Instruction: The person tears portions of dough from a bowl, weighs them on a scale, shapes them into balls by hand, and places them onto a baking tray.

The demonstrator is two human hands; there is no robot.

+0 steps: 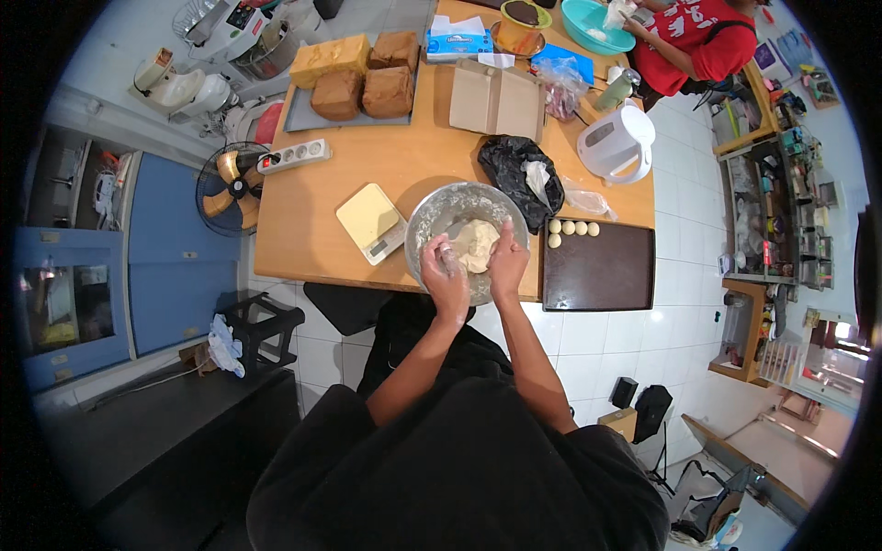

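A metal mixing bowl [424,209] stands at the table's near edge, its inside smeared with flour. In it lies a pale lump of dough [478,242]. My left hand [445,274] has its floury fingers closed on the left side of the lump, where a thin piece of dough stretches toward them. On the other side my right hand [507,266] grips the lump's right edge, thumb on top. Right of the bowl is a dark baking tray [602,266] with several small dough balls [568,228] at its far left corner. A kitchen scale [371,223] sits left of the bowl.
Behind the bowl lie a black plastic bag [511,171] and an open cardboard box [496,99]. A white electric kettle [616,142] stands at right; bread loaves [387,90] and a power strip [296,156] at left. A person in red [684,46] works by a turquoise basin [588,26].
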